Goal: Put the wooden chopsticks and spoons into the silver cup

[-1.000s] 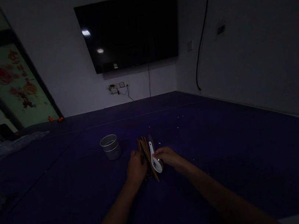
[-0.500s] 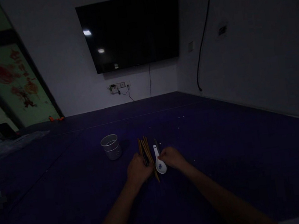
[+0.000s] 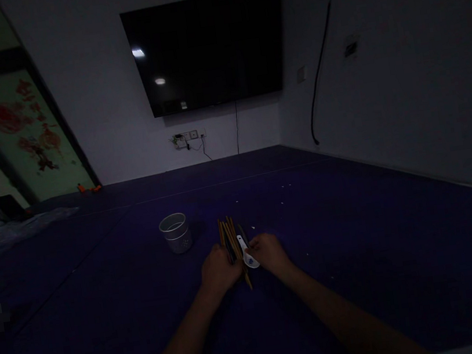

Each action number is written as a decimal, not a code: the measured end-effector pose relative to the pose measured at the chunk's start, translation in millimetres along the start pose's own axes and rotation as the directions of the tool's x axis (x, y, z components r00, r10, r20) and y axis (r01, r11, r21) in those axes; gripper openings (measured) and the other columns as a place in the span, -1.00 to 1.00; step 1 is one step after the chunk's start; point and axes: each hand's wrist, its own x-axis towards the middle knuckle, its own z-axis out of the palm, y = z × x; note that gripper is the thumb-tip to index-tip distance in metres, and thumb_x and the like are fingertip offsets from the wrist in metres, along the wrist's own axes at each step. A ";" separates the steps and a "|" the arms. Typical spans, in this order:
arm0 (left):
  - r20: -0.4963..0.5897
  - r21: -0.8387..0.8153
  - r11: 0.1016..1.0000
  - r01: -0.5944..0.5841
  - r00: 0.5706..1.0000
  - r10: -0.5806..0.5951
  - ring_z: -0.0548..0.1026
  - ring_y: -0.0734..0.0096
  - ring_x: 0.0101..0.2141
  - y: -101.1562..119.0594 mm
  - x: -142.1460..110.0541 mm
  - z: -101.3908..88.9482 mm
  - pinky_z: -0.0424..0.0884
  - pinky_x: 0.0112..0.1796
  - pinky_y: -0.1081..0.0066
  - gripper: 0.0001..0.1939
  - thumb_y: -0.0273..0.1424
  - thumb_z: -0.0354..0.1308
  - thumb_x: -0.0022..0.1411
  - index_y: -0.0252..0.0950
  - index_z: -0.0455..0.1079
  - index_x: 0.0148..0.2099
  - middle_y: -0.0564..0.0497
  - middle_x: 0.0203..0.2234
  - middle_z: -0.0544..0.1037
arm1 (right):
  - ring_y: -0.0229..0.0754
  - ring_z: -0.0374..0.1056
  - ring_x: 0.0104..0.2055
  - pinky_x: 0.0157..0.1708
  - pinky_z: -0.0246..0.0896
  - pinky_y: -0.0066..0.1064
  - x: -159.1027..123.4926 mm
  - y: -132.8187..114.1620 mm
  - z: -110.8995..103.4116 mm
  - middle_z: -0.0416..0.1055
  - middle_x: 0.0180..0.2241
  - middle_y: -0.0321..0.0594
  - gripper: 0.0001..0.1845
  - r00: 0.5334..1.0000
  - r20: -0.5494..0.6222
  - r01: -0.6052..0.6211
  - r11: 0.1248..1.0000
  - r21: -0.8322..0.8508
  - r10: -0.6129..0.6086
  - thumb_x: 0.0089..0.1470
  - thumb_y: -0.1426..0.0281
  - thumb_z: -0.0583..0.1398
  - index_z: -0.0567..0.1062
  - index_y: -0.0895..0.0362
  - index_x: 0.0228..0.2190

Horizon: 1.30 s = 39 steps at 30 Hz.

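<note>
On the dark blue surface [image 3: 106, 312] lies a bundle of brown chopsticks [image 3: 229, 233], pointing away from me. My left hand [image 3: 218, 270] is curled over their near ends. A white ceramic spoon [image 3: 245, 253] with a blue mark lies against the chopsticks on the right. My right hand [image 3: 269, 253] is closed around the spoon's bowl end. A dark utensil lies just beyond the spoon, too dim to name. A small metal cup [image 3: 175, 233] stands upright to the left of the bundle, apart from both hands.
The room is very dim. A black television [image 3: 207, 49] hangs on the far wall above a socket with cables [image 3: 186, 138]. Crumpled clear plastic [image 3: 2, 233] lies at the far left. A door with red paper decorations [image 3: 23, 131] is at the left.
The spoon has shifted left, closer against the chopsticks, with my right hand following it. My left hand has stayed on the chopsticks' near ends.
</note>
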 end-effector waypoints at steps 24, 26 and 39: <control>-0.009 0.018 1.000 0.021 1.000 -0.021 0.45 0.41 -0.36 -4.3 3.6 6.0 0.16 -0.48 0.49 -0.71 -0.24 0.04 0.12 -0.37 0.42 -0.28 -0.10 -0.33 0.47 | -0.21 0.42 -0.40 -0.45 0.08 -0.49 1.1 -1.8 -6.9 0.56 -0.42 -0.13 -0.74 0.986 0.097 0.131 0.989 0.065 -0.137 -0.03 0.55 0.09 0.59 0.17 -0.48; -0.010 0.014 1.000 0.027 1.000 -0.027 0.45 0.42 -0.37 -4.3 3.7 6.2 0.15 -0.48 0.49 -0.71 -0.24 0.04 0.13 -0.38 0.42 -0.28 -0.10 -0.33 0.47 | -0.23 0.40 -0.43 -0.46 0.06 -0.49 0.4 -2.4 -8.1 0.55 -0.46 -0.15 -0.73 0.986 0.102 0.126 0.991 0.052 -0.131 -0.02 0.54 0.08 0.58 0.17 -0.50; -0.100 -0.044 0.995 0.084 0.991 -0.089 0.42 0.43 -0.46 -6.7 5.2 4.2 0.10 -0.51 0.49 -0.74 -0.29 0.05 0.08 -0.38 0.41 -0.47 -0.06 -0.49 0.48 | -0.22 0.40 -0.42 -0.43 0.04 -0.48 -1.3 -3.7 -10.8 0.54 -0.44 -0.15 -0.74 0.991 0.101 0.099 0.993 -0.060 -0.093 0.01 0.51 0.08 0.58 0.14 -0.51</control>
